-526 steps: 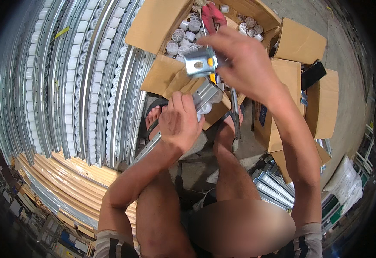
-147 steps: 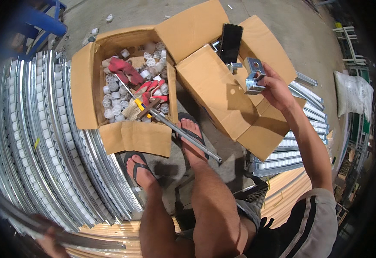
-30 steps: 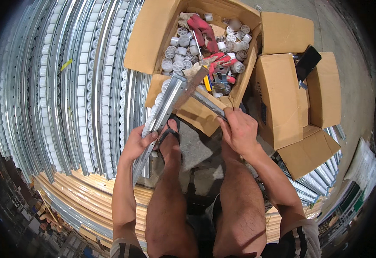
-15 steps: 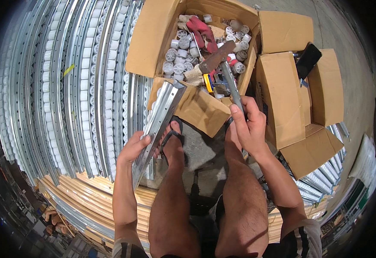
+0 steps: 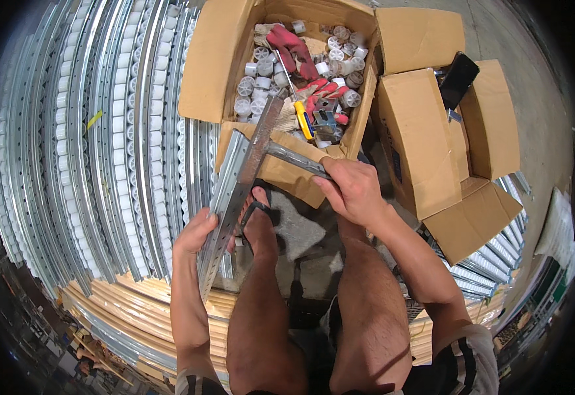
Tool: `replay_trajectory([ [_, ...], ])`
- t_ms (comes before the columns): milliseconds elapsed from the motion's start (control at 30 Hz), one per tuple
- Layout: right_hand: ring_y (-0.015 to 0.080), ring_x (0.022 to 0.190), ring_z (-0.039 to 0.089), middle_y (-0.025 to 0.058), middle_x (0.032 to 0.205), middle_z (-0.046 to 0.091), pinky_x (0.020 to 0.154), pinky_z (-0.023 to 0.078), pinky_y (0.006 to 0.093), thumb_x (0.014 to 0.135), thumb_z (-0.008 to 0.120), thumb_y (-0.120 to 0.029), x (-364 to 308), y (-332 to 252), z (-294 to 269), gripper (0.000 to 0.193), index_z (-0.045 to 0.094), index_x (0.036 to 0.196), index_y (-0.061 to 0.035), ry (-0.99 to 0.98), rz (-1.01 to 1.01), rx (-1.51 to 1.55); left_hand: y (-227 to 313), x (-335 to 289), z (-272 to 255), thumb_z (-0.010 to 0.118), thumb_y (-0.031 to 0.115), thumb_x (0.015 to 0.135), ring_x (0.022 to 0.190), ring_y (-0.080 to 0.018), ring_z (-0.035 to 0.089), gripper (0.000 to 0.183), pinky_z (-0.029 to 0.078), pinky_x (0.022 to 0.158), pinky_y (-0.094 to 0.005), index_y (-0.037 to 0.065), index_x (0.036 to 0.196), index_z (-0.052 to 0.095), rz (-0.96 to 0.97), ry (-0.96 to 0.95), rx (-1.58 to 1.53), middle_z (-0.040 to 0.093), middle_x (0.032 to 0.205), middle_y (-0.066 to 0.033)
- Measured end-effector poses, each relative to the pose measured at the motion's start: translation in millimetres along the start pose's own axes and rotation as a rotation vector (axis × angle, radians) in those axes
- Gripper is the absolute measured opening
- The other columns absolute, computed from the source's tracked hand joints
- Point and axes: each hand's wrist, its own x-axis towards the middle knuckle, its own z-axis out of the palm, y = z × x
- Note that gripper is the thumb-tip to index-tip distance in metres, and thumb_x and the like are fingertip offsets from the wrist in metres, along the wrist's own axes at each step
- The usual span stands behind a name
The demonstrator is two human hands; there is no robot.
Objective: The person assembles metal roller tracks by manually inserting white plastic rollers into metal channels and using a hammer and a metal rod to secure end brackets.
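the left hand (image 5: 196, 230) is closed on a metal rail (image 5: 223, 212), thumb at its side; the right hand (image 5: 353, 191) wraps the handle of a hammer (image 5: 259, 141). the rail's long axis slants away and rightward, its far end by the near left corner of the open cardboard box (image 5: 207, 62). the hammer's long head, almost parallel, overlaps that end from the right; contact i cannot tell. the left hand is nearer the rail.

The hammer (image 5: 259, 145) is rust-brown and grey, the rail (image 5: 228, 207) silver with dark dots, gloves (image 5: 294, 52) red and cream, 2 boxes (image 5: 419, 145) tan.
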Motion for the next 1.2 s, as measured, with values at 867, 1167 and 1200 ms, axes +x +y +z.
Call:
replay_trajectory([
  [867, 0.0332, 0.098, 0.064, 0.0156, 0.098, 0.064, 0.081, 0.055, 0.0453, 0.081, 0.065, -0.01, 84.0, 69.6, 2.1, 0.017, 0.071, 0.096, -0.0054, -0.208, 0.092, -0.499, -16.6, 49.6, 74.1, 0.084, 0.039, 0.077, 0.078, -0.0383, 0.071, 0.045, 0.055, 0.069, -0.0423, 0.005, 0.102, 0.069, 0.249, 0.756, 1.021, 0.072, 0.084, -0.02],
  [1167, 0.0241, 0.11, 0.058, 0.0091, 0.112, 0.062, 0.088, 0.049, 0.0388, 0.085, 0.063, -0.016, 61.2, 77.0, 44.5, 0.019, 0.075, 0.099, -0.0117, -0.399, 0.013, -0.726, -24.4, 70.8, 82.5, 0.087, 0.048, 0.071, 0.084, -0.0399, 0.069, 0.056, 0.056, 0.072, -0.0455, 0.007, 0.104, 0.068, 0.248, 0.819, 1.188, 0.072, 0.09, -0.0176],
  [1200, 0.0247, 0.112, 0.056, 0.0088, 0.113, 0.061, 0.089, 0.048, 0.0393, 0.086, 0.064, -0.017, 64.2, 79.3, 40.0, 0.018, 0.076, 0.098, -0.0111, -0.379, 0.002, -0.709, -22.2, 71.5, 85.0, 0.088, 0.05, 0.07, 0.085, -0.0399, 0.069, 0.059, 0.056, 0.073, -0.0454, 0.007, 0.104, 0.068, 0.264, 0.831, 1.228, 0.072, 0.091, -0.0172],
])
